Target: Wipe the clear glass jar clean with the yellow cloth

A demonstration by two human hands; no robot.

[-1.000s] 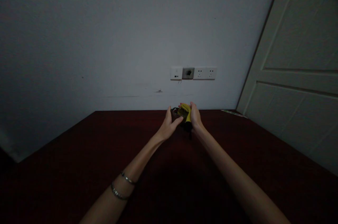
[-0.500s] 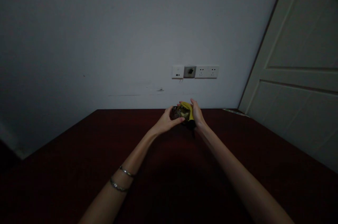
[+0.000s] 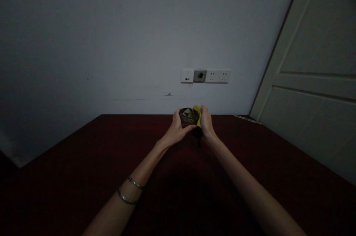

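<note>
Both arms reach forward over a dark red table point(image 3: 83, 176). My left hand point(image 3: 175, 132) is wrapped round a small clear glass point(image 3: 188, 116), held just above the tabletop near the far edge. My right hand point(image 3: 206, 124) grips a yellow cloth point(image 3: 197, 113) and presses it against the glass's right side. Part of the cloth is hidden behind the fingers. Two thin bracelets sit on my left forearm.
A pale wall point(image 3: 111, 43) rises right behind the table. A row of white sockets with a grey switch point(image 3: 205, 76) is on it above the hands. A white panelled door point(image 3: 314, 80) stands at the right. The room is dim.
The glass has turned in my left hand, its opening now showing more toward me. My right hand with the cloth has shifted slightly along the glass's side.
</note>
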